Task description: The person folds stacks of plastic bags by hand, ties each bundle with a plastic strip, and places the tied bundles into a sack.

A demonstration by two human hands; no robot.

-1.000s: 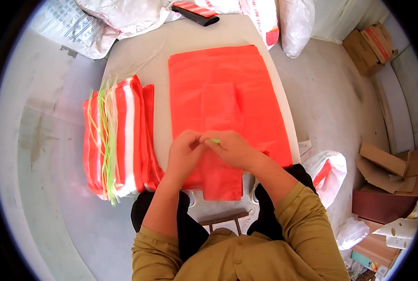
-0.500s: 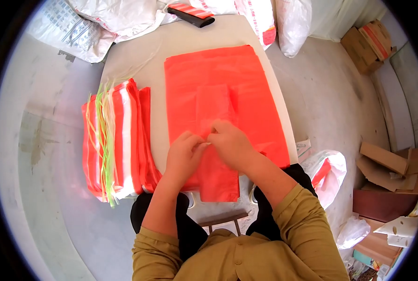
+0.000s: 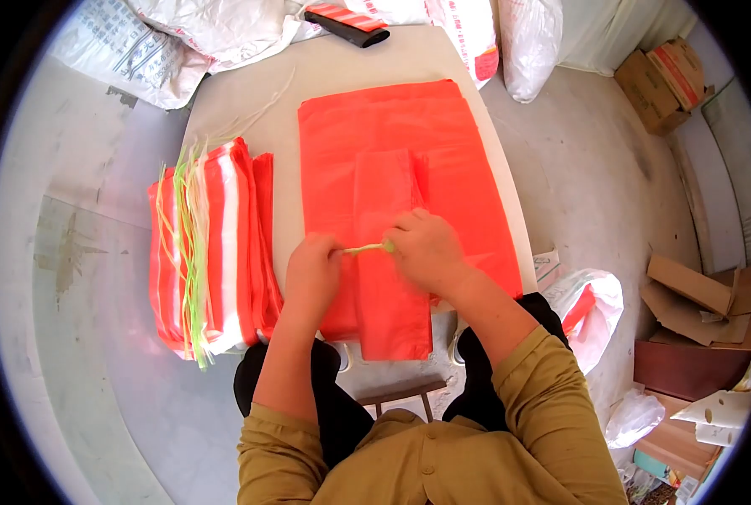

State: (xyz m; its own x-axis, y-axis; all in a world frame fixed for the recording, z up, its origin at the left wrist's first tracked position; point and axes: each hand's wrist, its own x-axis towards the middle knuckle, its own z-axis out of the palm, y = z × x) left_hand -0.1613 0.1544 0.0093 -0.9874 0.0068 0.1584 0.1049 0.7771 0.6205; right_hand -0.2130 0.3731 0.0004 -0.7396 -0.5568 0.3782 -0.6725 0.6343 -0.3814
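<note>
A narrow folded bundle of red plastic bags (image 3: 384,311) lies lengthwise on a wide red stack (image 3: 392,118), its near end reaching past the table edge. Across the bundle's middle runs a short yellow-green tie strip (image 3: 363,249), pulled straight between my hands. My left hand (image 3: 314,273) is closed on the strip's left end, and my right hand (image 3: 426,252) pinches its right end. Some of the fingertips are hidden behind the knuckles. To the left lies a pile of red-and-white striped bags (image 3: 228,227) with loose green strips (image 3: 192,269) draped over it.
A black-handled object with red-striped wrap (image 3: 346,25) sits at the table's far edge. White sacks (image 3: 215,34) crowd behind it. On the floor to the right are a white bag with red content (image 3: 598,328) and cardboard boxes (image 3: 695,295). A wooden stool (image 3: 400,393) shows below.
My hands were close together over the bundle. Now they are apart, the left one further left, with the yellow-green strip stretched between them.
</note>
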